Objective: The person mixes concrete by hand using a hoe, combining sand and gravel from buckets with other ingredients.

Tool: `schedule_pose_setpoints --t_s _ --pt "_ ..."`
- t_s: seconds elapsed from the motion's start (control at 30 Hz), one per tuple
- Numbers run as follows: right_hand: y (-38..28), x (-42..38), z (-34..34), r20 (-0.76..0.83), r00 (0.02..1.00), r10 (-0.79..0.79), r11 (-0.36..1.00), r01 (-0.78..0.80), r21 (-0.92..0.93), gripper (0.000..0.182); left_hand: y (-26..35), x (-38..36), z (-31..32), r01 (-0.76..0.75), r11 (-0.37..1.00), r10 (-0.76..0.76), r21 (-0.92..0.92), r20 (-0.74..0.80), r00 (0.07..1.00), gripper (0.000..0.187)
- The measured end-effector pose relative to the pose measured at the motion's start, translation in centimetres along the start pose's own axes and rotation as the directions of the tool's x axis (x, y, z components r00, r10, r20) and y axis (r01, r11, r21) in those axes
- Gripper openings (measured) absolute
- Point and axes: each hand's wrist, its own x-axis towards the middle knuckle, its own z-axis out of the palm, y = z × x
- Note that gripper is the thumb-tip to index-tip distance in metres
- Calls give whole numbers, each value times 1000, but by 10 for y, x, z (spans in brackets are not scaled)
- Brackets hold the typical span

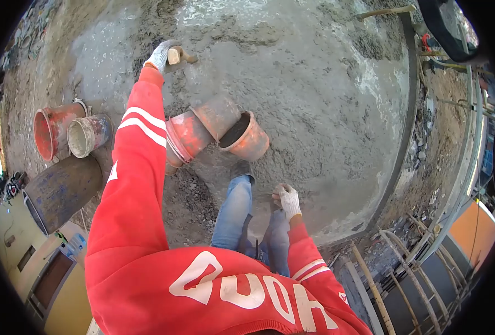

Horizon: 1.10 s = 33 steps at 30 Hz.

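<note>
My left hand (pixel 161 54), in a pale knit glove, reaches far out over the wet concrete (pixel 314 106). Its fingers are closed around a short piece of wood (pixel 174 56) with a light, squared end. Nearer my body, my right hand (pixel 288 201) is low over the concrete beside my leg, in a white glove that leaves the fingertips bare. Its fingers are curled together, and what they may hold is hidden. Between my arms lies a row of nested, cement-smeared buckets (pixel 190 134), tipped over. An orange bucket (pixel 251 140) with a dark inside leans against their end.
A red bucket (pixel 47 134), a grey-white bucket (pixel 83 137) and a dark barrel (pixel 63 190) lie to the left. A form edge (pixel 406 106) bounds the concrete on the right. Bamboo poles (pixel 373 285) stand at lower right. My boot (pixel 242 169) is on the concrete.
</note>
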Motion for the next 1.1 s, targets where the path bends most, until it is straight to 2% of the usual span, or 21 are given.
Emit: schedule_pose_setpoints --t_s 0.03,0.07,0.13,0.17,0.2,0.23,0.3,0.33,0.4,0.47,0.53,0.57,0.6,0.63,0.67,0.73,0.8,0.83,0.93,1.07,1.1 --pt "-18 -3 5 46 999 19 986 -26 166 37 24 4 24 362 824 -366 -435 77 927 33" --pt "-42 -3 13 95 995 23 944 -53 325 40 51 6 47 591 363 -614 -721 292 733 29" --pt "-94 11 47 110 992 -56 938 14 347 52 68 -12 125 610 536 -603 -583 241 761 33" --pt "-123 34 69 19 967 -253 959 248 137 60 89 -26 153 655 645 -615 -393 241 751 32" --pt "-155 65 89 -21 886 -464 883 460 -92 69 111 -58 213 664 609 -679 -434 147 719 34" --pt "-195 62 101 28 894 -447 859 438 -267 81 136 -73 229 671 419 -761 -612 166 627 38" --pt "-235 78 128 93 913 -396 704 367 -608 100 103 -94 288 531 -17 -618 -847 426 660 32" --pt "-235 97 140 106 926 -363 573 312 -758 108 108 -101 287 590 383 -520 -711 361 774 30" --pt "-237 120 141 86 959 -271 642 246 -726 98 98 -102 295 388 -266 -567 -882 469 677 30" --pt "-216 139 138 337 933 -125 808 292 -512 86 40 -83 322 450 -205 -595 -869 476 648 30" --pt "-158 145 153 213 926 -310 785 376 -493 52 33 -58 306 538 -135 -633 -832 490 599 27" --pt "-130 140 163 145 915 -376 811 401 -425 44 -19 -56 338 461 -185 -666 -868 455 591 31" --pt "-110 133 172 101 907 -409 819 414 -398 42 -1 -59 334 540 104 -748 -835 292 596 44" --pt "-119 111 175 78 945 -318 895 326 -303 41 36 -57 322 762 252 -880 -596 186 437 58" --pt "-97 114 188 26 907 -420 843 400 -360 42 25 -64 324 765 202 -892 -612 207 401 61" --pt "-100 83 189 31 935 -353 867 339 -366 49 -9 -88 333 642 307 -807 -703 164 567 33" --pt "-81 64 196 -48 913 -405 858 361 -365 51 20 -101 308 616 402 -758 -678 130 639 23" --pt "-77 53 192 -50 902 -430 871 399 -288 51 18 -108 304 599 343 -761 -723 159 628 21" --pt "-73 42 182 119 815 -567 815 576 -61 57 98 -99 257 629 306 -753 -715 223 619 29" --pt "-101 15 162 -68 784 -617 787 615 -52 53 146 -57 229 445 285 -286 -849 368 885 45" --pt "-114 14 143 -145 767 -625 780 617 -99 51 194 -42 226 406 367 -273 -837 320 907 46"
